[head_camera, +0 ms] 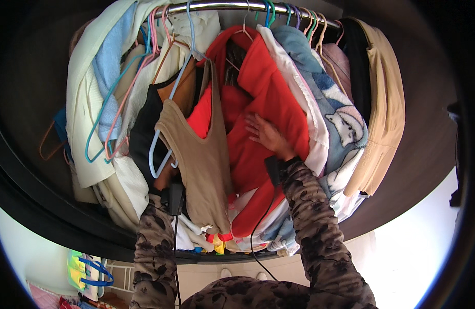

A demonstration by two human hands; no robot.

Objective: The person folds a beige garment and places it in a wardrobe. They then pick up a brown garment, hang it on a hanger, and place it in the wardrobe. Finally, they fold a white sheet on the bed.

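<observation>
My right hand [267,135] rests with its fingers apart against a red garment [274,92] hanging from the rail. Most of my left hand [166,175] is hidden among the clothes, behind a light blue plastic hanger [155,154] and a brown tank top [201,162]; its fingers do not show. The tank top hangs by one strap from that hanger, its other side drooping off. A black garment [143,139] hangs just left of it. Dark boxes with cables sit at both wrists.
A curved metal rail [218,5] crosses the top of a dark wardrobe. White clothes [83,135] and empty teal and pink hangers [96,127] hang at left. A blue fleece garment [334,116] and tan trousers [384,112] hang at right. Bags [87,274] stand at lower left.
</observation>
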